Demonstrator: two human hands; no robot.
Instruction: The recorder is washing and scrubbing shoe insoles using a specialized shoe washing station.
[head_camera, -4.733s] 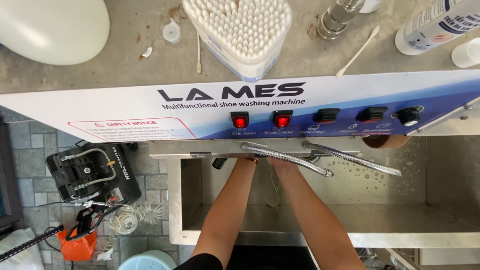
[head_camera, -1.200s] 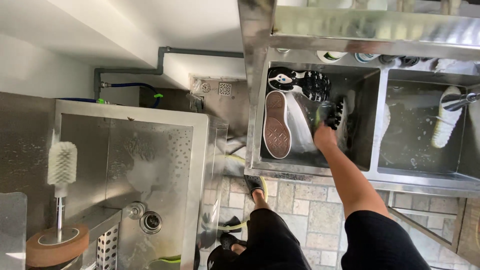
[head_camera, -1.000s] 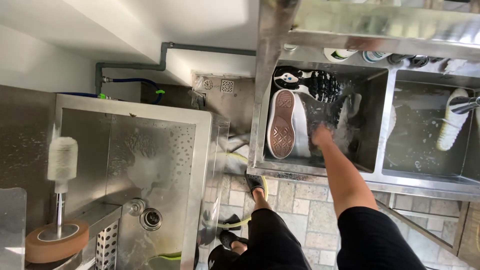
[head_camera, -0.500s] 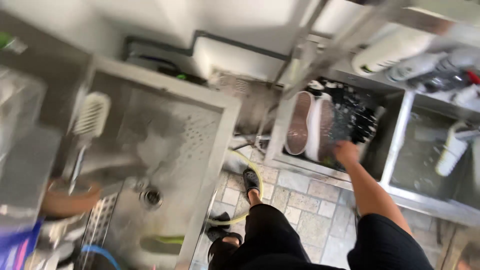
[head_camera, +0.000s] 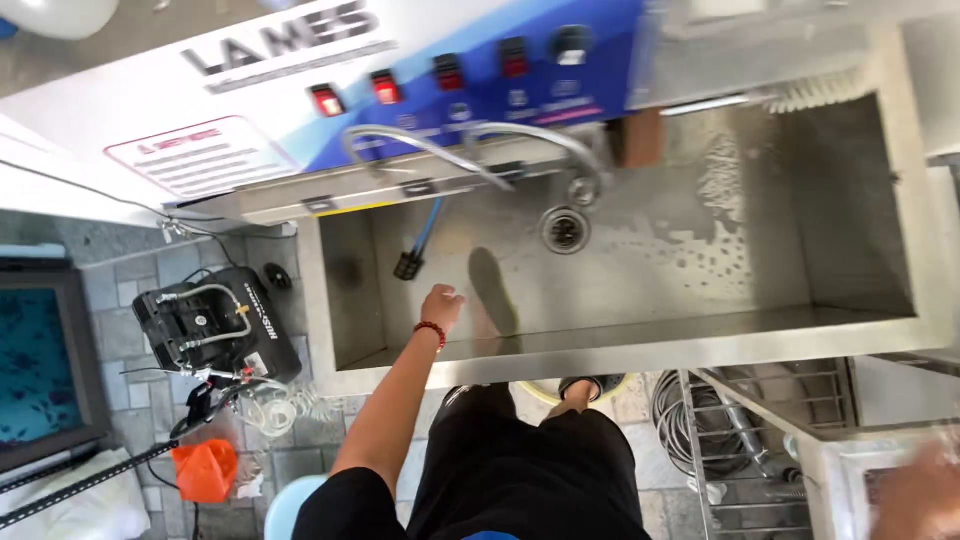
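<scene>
Two hands belong to the person, but only one shows clearly: the left hand (head_camera: 441, 303) reaches over the front rim of the steel sink (head_camera: 640, 352) with the fingers loosely spread, and it holds nothing. A red bead bracelet (head_camera: 431, 331) sits on its wrist. Just beside this hand, to its right, a grey insole (head_camera: 493, 290) lies flat on the bottom of the sink; the fingertips are near it, and I cannot tell if they touch it. A little further back, a small black nozzle on a blue hose (head_camera: 418, 240) hangs down against the rear wall of the sink. The round drain (head_camera: 565, 229) is behind the insole, and white foam (head_camera: 722, 215) is spread on the bottom to the right of it. Two curved metal taps (head_camera: 470, 150) bend over the sink from below a blue and white control panel (head_camera: 400, 80) with red lit buttons. The right hand (head_camera: 915, 490) appears only as a blur at the lower right corner of the view, above a metal surface, so I cannot tell how far it is open or if it holds something. On the tiled floor at the left stands a black machine (head_camera: 215, 330) with hoses, and an orange bag (head_camera: 205, 468) lies near it.
</scene>
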